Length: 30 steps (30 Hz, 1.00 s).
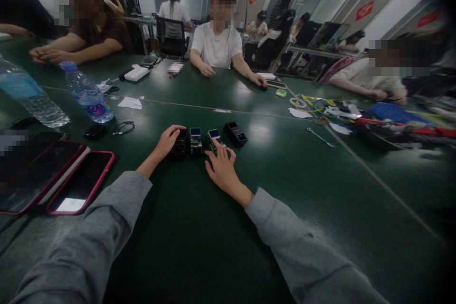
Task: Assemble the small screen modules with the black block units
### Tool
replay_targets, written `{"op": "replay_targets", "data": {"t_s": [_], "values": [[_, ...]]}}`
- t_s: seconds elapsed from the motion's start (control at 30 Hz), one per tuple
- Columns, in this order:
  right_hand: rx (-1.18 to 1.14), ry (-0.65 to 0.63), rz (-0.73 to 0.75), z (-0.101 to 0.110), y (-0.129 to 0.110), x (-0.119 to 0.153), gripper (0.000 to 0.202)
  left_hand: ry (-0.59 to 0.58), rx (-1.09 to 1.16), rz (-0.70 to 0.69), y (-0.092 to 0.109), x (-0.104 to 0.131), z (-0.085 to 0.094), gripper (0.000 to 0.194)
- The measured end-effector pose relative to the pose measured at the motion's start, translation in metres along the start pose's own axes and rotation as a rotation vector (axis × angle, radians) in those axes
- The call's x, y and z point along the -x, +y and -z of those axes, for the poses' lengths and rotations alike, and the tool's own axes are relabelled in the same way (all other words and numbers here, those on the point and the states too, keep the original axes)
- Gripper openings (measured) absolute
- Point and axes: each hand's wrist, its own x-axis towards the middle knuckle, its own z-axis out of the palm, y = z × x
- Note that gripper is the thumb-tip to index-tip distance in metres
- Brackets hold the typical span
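Note:
Four small items lie in a row on the dark green table. At the left end, my left hand is closed on a black casing, its thumb and fingers at the casing's edges. Beside it lies a circuit board with a small screen, which neither hand touches. My right hand has its fingers apart over a second circuit board, whose lower part the fingers partly hide. Another black casing with openings lies tilted at the right end.
Two water bottles, a pink-edged phone and a black cable loop are on the left. A wrench and a pile of coloured cables lie on the right. A person sits across the table.

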Motion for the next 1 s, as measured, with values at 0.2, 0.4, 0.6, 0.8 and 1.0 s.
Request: {"op": "replay_targets", "data": {"t_s": [0.2, 0.4, 0.6, 0.8, 1.0], "values": [[-0.006, -0.010, -0.003, 0.0002, 0.0001, -0.0003, 0.029, 0.002, 0.003, 0.000, -0.0003, -0.0002, 0.0000, 0.028], [-0.011, -0.009, -0.002, -0.0019, 0.0016, 0.0004, 0.030, -0.007, 0.006, 0.017, 0.0041, 0.0019, 0.0004, 0.029], [-0.016, -0.004, 0.004, -0.0002, 0.0006, 0.0008, 0.030, -0.003, -0.013, 0.006, 0.0040, 0.0022, 0.0000, 0.029], [-0.012, -0.007, 0.002, 0.0000, 0.0004, 0.0007, 0.030, -0.002, -0.003, 0.016, 0.0041, 0.0020, -0.0001, 0.029], [-0.011, -0.001, -0.001, 0.0011, -0.0012, -0.0004, 0.028, 0.006, -0.011, 0.009, 0.0049, 0.0013, -0.0008, 0.029]]}}
